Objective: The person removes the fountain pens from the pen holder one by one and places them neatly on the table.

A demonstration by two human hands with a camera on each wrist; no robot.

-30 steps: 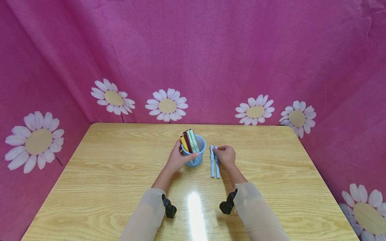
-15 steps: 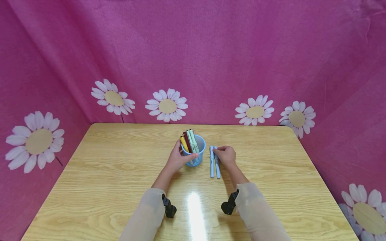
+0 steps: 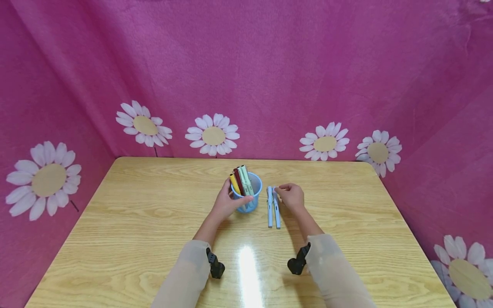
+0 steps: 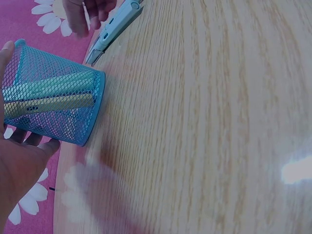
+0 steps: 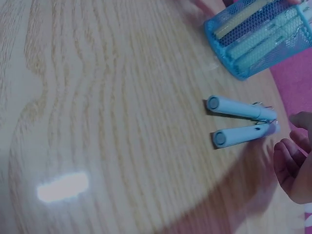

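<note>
My left hand (image 3: 224, 203) grips a blue mesh pen cup (image 3: 256, 182), thumb across its near side and fingers round the left. In the cup lean a yellow pen (image 3: 235, 184), dark red pens (image 3: 238, 183) and pale green pens (image 3: 246, 182). Two light blue pens lie side by side on the table right of the cup, a left pen (image 3: 270, 214) and a right pen (image 3: 277, 216), their clip ends at the far side. My right hand (image 3: 294, 197) hovers beside the right pen's far end. In the right wrist view its loosely bent fingers (image 5: 288, 158) hold nothing and stand apart from the pens.
The wooden table (image 3: 138, 231) has a bright light reflection (image 3: 249, 273) near its front. A pink curtain (image 3: 262, 85) with daisy prints hangs behind and along both sides. A small black camera (image 3: 297, 265) sits at my right wrist.
My right hand has drawn back slightly to the right, and its fingers have come off the right blue pen. The two pens' near ends have spread slightly apart. The left hand stays on the cup.
</note>
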